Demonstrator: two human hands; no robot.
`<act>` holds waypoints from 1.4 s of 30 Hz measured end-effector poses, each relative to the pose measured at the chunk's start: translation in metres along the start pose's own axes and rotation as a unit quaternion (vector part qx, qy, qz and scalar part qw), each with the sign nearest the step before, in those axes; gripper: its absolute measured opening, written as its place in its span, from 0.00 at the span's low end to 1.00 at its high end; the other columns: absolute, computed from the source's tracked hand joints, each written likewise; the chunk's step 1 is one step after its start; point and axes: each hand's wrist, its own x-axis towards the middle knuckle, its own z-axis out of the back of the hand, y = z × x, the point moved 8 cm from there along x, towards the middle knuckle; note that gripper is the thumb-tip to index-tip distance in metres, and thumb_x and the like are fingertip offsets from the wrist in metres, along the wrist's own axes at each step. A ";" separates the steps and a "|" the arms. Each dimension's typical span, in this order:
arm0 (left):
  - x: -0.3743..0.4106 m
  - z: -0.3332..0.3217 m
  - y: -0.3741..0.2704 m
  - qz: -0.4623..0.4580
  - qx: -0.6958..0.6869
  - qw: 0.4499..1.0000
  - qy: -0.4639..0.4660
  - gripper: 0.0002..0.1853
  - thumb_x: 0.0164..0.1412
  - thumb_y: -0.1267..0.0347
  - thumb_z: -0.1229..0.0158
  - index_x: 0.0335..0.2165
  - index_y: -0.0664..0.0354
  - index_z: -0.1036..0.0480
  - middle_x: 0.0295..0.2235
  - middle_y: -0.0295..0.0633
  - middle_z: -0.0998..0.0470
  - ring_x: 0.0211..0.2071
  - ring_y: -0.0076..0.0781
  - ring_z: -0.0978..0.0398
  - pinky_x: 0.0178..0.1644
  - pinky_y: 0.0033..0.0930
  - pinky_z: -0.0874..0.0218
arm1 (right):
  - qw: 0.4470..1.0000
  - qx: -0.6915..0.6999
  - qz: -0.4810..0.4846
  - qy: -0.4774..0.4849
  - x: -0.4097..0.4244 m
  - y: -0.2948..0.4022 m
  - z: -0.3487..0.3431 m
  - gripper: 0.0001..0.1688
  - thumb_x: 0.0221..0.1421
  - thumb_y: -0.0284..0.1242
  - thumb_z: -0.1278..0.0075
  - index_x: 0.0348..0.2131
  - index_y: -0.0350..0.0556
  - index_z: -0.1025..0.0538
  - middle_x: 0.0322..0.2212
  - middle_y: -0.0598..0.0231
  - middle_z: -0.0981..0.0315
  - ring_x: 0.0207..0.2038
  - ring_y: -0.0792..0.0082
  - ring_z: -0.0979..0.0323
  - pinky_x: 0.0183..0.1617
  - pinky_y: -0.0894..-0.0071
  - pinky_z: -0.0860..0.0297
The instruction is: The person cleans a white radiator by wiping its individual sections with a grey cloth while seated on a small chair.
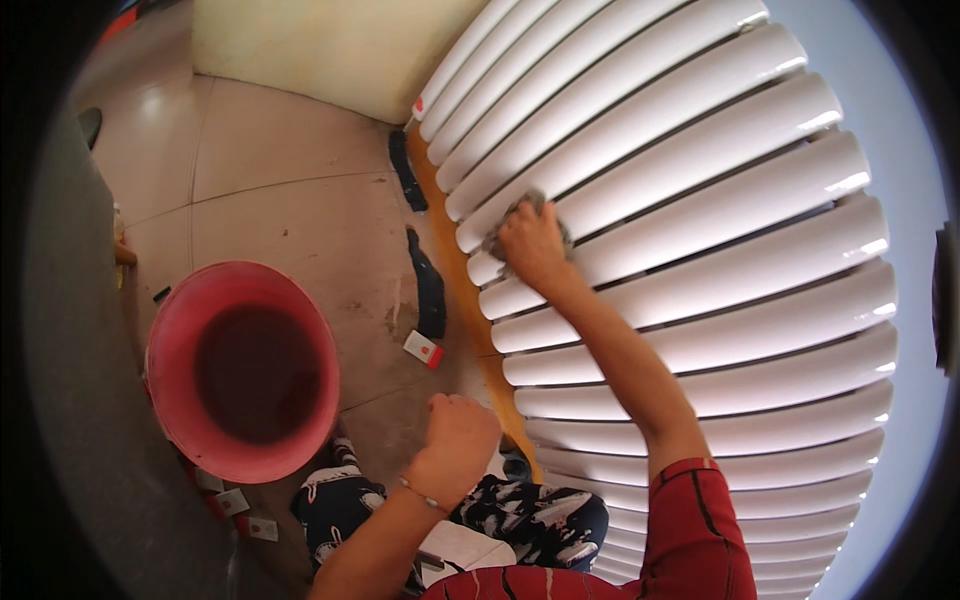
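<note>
My right hand [534,244] is shut on a crumpled grey cloth [559,225], pressed against the white tubes of a radiator [675,232] near their lower ends. Closer to me, my left hand [459,446] is curled into a loose fist above my knees, with a thin bracelet at the wrist. I see nothing in it, though its palm is hidden. A pink-red plastic bucket [319,375] stands on the floor to my left, holding dark, murky water [257,373].
An orange-brown strip [442,225] runs along the radiator's foot. Beside it on the tiled floor [300,217] lie dark strips [429,289] and a white-and-red card [424,349]. More cards [262,529] lie below the bucket. A pale panel [315,52] rises at the far end; a dark grey surface [75,360] borders the left.
</note>
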 end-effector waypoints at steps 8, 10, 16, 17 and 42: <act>0.008 -0.003 -0.009 -0.016 -0.025 0.999 0.012 0.05 0.44 0.70 0.49 0.23 0.55 0.27 0.24 0.38 0.26 0.29 0.34 0.28 0.33 0.36 0.43 | 0.996 0.089 0.029 -0.015 -0.009 0.059 -0.061 0.08 0.42 0.31 0.53 0.22 0.53 0.22 0.27 0.67 0.27 0.40 0.67 0.36 0.45 0.55 0.46; 0.007 -0.001 -0.007 -0.016 -0.004 1.000 -0.015 0.05 0.45 0.70 0.49 0.23 0.54 0.27 0.23 0.38 0.27 0.29 0.34 0.28 0.32 0.36 0.42 | 0.998 0.052 0.012 -0.035 -0.011 0.014 -0.021 0.08 0.42 0.31 0.53 0.23 0.52 0.22 0.27 0.67 0.27 0.41 0.67 0.37 0.44 0.57 0.45; 0.007 -0.001 0.004 -0.015 -0.009 1.000 0.005 0.04 0.46 0.71 0.49 0.25 0.53 0.28 0.25 0.37 0.26 0.29 0.35 0.27 0.33 0.38 0.41 | 0.978 -0.092 -0.143 -0.121 -0.042 -0.214 0.171 0.09 0.41 0.23 0.55 0.27 0.51 0.26 0.29 0.69 0.31 0.40 0.67 0.35 0.43 0.57 0.40; 0.006 -0.003 0.005 -0.014 -0.009 1.000 0.009 0.04 0.46 0.71 0.49 0.25 0.53 0.28 0.25 0.38 0.26 0.29 0.36 0.27 0.34 0.38 0.41 | 0.965 -0.108 -0.179 -0.157 -0.051 -0.251 0.207 0.11 0.40 0.22 0.56 0.27 0.54 0.26 0.29 0.70 0.30 0.41 0.68 0.35 0.42 0.58 0.40; 0.004 0.001 -0.019 -0.039 -0.012 0.999 0.033 0.05 0.45 0.70 0.49 0.23 0.55 0.26 0.23 0.38 0.26 0.29 0.33 0.28 0.33 0.35 0.43 | 0.997 0.074 -0.003 0.002 0.010 0.103 -0.096 0.08 0.42 0.31 0.54 0.21 0.53 0.22 0.26 0.70 0.27 0.40 0.68 0.36 0.43 0.52 0.45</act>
